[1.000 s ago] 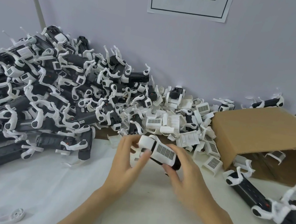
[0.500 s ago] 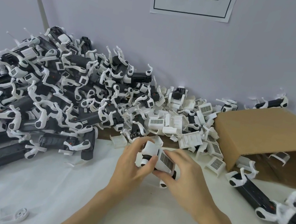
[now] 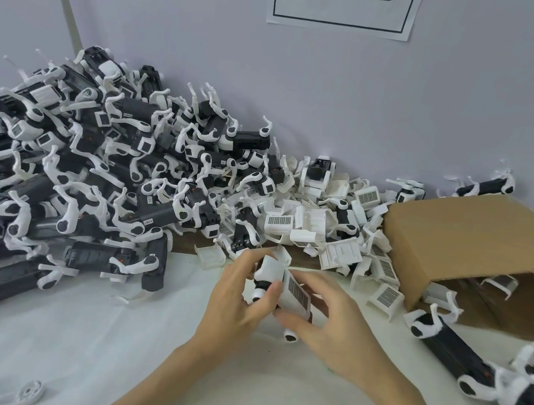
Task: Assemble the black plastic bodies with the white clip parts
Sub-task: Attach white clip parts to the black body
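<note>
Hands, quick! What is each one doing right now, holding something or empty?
Left hand: grips the white clip part sitting on the black plastic body.
Right hand: pinches the same piece at its barcode-labelled end.

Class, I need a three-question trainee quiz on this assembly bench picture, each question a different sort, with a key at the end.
1. True or false: both hands hold one piece.
2. The cardboard box lies on which side of the person: left or right?
3. Fill in: the big heap lies to the person's ____.

Key
1. True: left hand and right hand grip the white clip part on its black body.
2. Right.
3. Left.
</note>
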